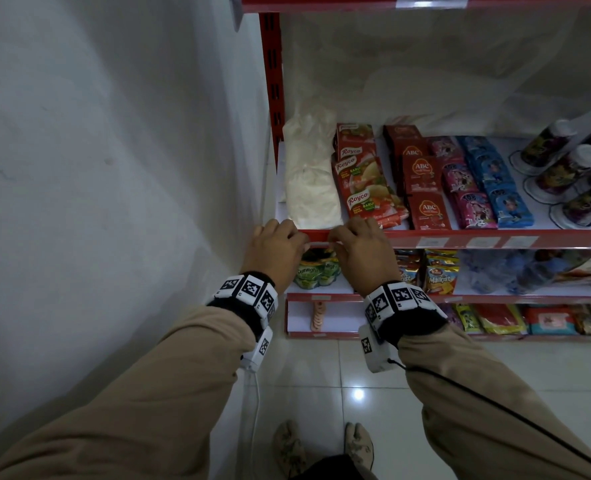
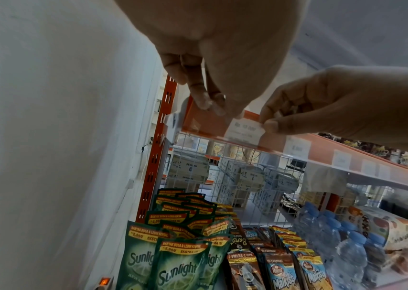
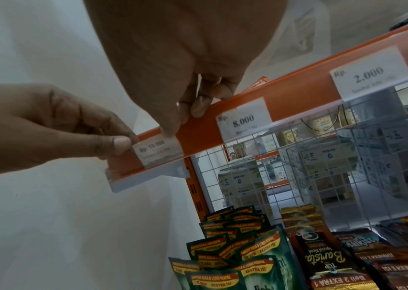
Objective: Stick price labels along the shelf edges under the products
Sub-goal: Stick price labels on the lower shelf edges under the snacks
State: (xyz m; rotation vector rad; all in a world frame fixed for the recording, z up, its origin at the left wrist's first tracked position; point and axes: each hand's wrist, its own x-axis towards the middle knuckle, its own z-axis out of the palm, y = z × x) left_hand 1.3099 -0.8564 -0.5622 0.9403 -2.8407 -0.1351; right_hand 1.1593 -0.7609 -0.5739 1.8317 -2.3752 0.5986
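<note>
A white price label [image 3: 158, 151] reading "Rp 10.000" lies against the left end of the red shelf edge [image 1: 404, 237], under a bag of white powder [image 1: 309, 174]. My left hand [image 3: 123, 143] pinches the label's left end between thumb and forefinger. My right hand [image 2: 267, 121] pinches its right end, with its thumb on the label's top edge and its other fingers over the top of the rail. In the head view both hands [image 1: 302, 242] [image 1: 335, 244] sit close together and hide most of the label [image 1: 318, 243]. More labels, "8.000" [image 3: 244, 117] and "2.000" [image 3: 369, 76], sit further right on the rail.
A white wall [image 1: 114, 168] stands close on the left beside the red upright [image 1: 273, 81]. Royco sachets [image 1: 366, 188] and ABC sachets [image 1: 423, 188] lie on the shelf above the rail. Green Sunlight pouches [image 2: 173, 264] stand on the shelf below, in front of a wire mesh back [image 3: 297, 157].
</note>
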